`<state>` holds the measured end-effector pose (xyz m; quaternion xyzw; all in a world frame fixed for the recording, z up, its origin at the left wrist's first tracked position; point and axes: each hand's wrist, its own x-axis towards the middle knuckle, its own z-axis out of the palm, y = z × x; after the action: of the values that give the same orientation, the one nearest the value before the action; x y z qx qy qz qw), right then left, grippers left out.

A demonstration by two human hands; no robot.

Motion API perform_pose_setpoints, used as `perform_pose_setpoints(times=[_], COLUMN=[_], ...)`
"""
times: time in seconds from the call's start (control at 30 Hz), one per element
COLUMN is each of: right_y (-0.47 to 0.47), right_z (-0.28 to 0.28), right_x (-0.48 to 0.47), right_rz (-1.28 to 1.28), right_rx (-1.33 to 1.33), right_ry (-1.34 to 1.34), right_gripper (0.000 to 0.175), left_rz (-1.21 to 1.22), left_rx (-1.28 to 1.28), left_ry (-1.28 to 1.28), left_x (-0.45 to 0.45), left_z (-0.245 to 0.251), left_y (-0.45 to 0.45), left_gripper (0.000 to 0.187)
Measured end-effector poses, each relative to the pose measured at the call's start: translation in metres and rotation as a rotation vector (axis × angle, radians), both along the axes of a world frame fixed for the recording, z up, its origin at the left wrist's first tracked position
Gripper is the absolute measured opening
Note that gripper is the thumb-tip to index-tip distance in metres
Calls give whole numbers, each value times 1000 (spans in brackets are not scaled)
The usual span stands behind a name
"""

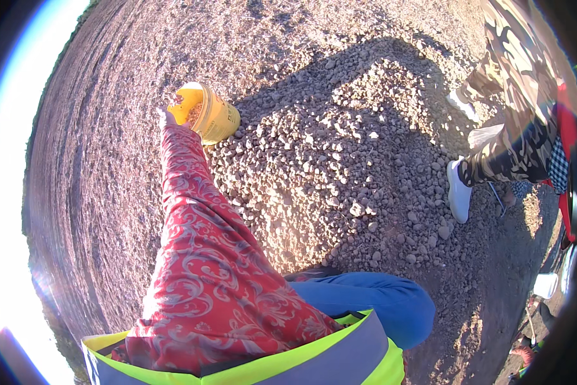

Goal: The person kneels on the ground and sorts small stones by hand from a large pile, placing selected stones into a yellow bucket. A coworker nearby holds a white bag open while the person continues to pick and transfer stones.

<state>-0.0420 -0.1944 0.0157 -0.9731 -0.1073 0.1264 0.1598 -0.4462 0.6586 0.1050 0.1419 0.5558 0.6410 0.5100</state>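
Observation:
A red sleeve with a pale scroll pattern runs forward from my vest to my left hand, which is at the mouth of a yellow plastic bucket. The hand is small and overexposed, and its fingers are hard to make out against the rim. Whether they grip the rim or hold something over it, I cannot tell. Small reddish-brown pieces lie inside the bucket, which bears dark writing and stands on cloddy soil. My right hand is out of view. My bent knee in blue trousers is below the sleeve.
A person in camouflage trousers and white shoes stands close on the right. Behind that person are a white bucket and part of another person in an orange-red sleeve. A dry, furrowed field stretches away left.

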Motion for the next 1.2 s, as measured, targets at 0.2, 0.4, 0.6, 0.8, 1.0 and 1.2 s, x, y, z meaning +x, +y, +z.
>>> perform_pose_setpoints(times=[0.2,0.4,0.6,0.8,1.0,1.2], right_y=[-8,10,37,-13,-152,-192], right_z=[4,31,48,97,120,92], right_x=[4,-32,-42,-35,43,143], right_rz=[32,-34,-233,-496,-538,-252], right_rx=[26,178,209,545,341,138], right_ry=[68,74,90,-9,-337,-499], right_gripper=[10,15,16,25,26,28], left_rz=[-251,-996,-1957,-2033,-1871,-1927], left_rx=[-371,426,1201,1484,1510,1520], left_ry=[1377,1097,731,1053,1242,1293], left_x=[25,225,432,483,487,491], left_z=[-104,-122,-74,-95,-115,-113], left_y=[-76,-176,-443,-625,-643,-641], left_gripper=[55,55,45,50,46,45])
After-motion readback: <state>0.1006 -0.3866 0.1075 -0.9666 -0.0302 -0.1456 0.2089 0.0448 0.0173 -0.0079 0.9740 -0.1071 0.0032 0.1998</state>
